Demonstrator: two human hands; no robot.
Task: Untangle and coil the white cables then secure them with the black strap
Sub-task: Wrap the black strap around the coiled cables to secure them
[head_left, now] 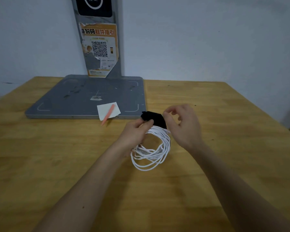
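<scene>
Holding the cables (153, 149) up at the centre of the frame, you have them coiled already, so the untangling looks done. Your left hand (135, 133) grips the top of the coil, its fingers pinching the strap (155, 118) against the bundle. Your right hand (182, 124) sits just right of the strap, fingers curled with the thumb and forefinger close at the strap's edge; whether they grasp it, you cannot tell. What is left, by my judgement, is closing the strap round the coil.
</scene>
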